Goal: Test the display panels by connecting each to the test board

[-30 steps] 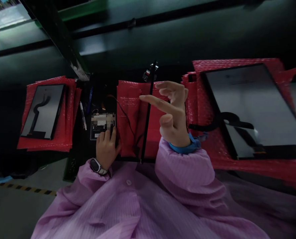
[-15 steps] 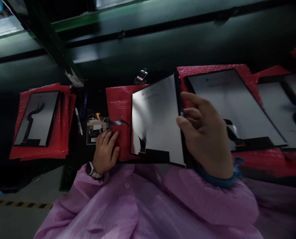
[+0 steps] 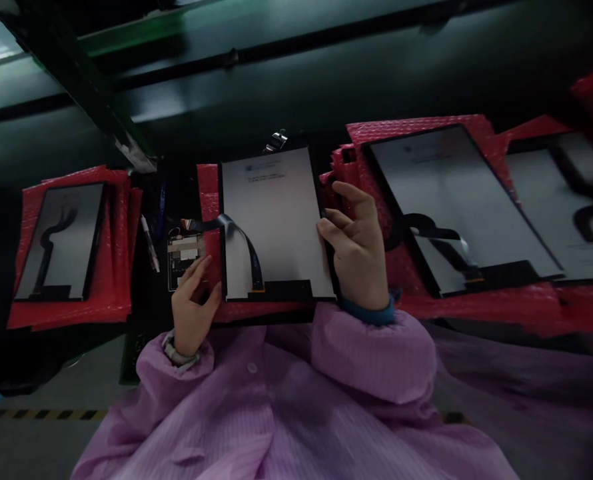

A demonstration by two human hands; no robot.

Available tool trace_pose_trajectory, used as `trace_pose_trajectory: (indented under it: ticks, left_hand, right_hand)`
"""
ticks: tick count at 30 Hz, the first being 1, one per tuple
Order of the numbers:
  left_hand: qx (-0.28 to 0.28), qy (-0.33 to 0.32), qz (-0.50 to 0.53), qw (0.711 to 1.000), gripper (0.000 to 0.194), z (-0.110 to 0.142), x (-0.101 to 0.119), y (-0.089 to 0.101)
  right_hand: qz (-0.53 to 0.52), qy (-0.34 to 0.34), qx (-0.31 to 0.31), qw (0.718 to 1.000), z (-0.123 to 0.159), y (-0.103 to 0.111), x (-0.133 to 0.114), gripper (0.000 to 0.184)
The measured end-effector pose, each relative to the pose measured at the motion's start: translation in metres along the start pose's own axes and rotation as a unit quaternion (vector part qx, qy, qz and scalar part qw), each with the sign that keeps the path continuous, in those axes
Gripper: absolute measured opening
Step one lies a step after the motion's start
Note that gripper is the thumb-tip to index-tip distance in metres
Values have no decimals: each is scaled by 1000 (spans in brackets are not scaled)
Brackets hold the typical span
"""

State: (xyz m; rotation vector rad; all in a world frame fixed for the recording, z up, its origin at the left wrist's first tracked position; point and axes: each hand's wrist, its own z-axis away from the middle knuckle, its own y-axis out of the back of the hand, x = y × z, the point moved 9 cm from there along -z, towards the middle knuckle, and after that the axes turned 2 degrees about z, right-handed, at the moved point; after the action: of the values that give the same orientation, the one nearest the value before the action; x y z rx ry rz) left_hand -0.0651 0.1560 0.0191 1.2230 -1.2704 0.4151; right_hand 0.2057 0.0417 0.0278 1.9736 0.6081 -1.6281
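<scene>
Display panel (image 3: 286, 227), frame centre, over red bubble wrap (image 3: 208, 181), presumably for cushioning; right hand (image 3: 359, 257) pinches its edge; left hand (image 3: 191, 310) loose, grasping nothing.

Open air over screen panel (image 3: 282, 220), ribbon cable (image 3: 223, 222) across left edge

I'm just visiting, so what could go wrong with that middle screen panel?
The ribbon cable arches loosely past the left edge of the middle panel, so it might snag or crease. 
The right hand holds the panel by its right edge, so it could perhaps slip. 
The left hand sits close beside the circuit board and might nudge it.
</scene>
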Motion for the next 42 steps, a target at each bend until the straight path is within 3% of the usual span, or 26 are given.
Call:
trace_pose_trajectory:
  ticks: [3,8,13,15,17,18,20,22,24,27,30,42]
  left_hand:
    - [-37,67,68,995,49,-7,-12,-14]
    - [-61,2,-34,998,44,-10,-6,-28]
    - [58,-152,-161,974,24,-9,35,5]
    - [112,-211,-186,953,19,-20,53,25]
    - [133,-242,-210,938,21,-41,63,39]
    - [120,-251,-226,934,25,-55,64,41]
    - [25,-267,-260,928,32,-82,61,28]
    - [-91,-272,-267,920,34,-99,51,8]
    - [-153,-271,-246,918,35,-105,42,-5]
    - [-158,-273,-215,924,31,-104,33,-10]
    - [-154,-273,-205,927,28,-98,29,-12]
    - [-176,-303,-201,915,21,-87,29,-26]
  right_hand:
    - [-27,2,-4,1000,-5,-1,12,54]
    - [-4,-15,-23,1000,-13,-10,41,54]
    - [80,-73,-60,992,-11,-23,59,62]
    - [178,-48,-56,981,-5,-21,42,61]
    - [300,13,-55,952,3,-20,14,55]
    - [347,45,-69,934,7,-24,0,52]
    - [380,95,-136,910,12,-43,-21,48]
    - [353,129,-220,900,12,-70,-32,46]
    - [318,148,-279,894,5,-99,-36,43]
    - [266,154,-348,886,-6,-137,-31,29]
    - [210,157,-387,884,-5,-156,-24,19]
    - [158,205,-363,895,6,-156,-15,10]
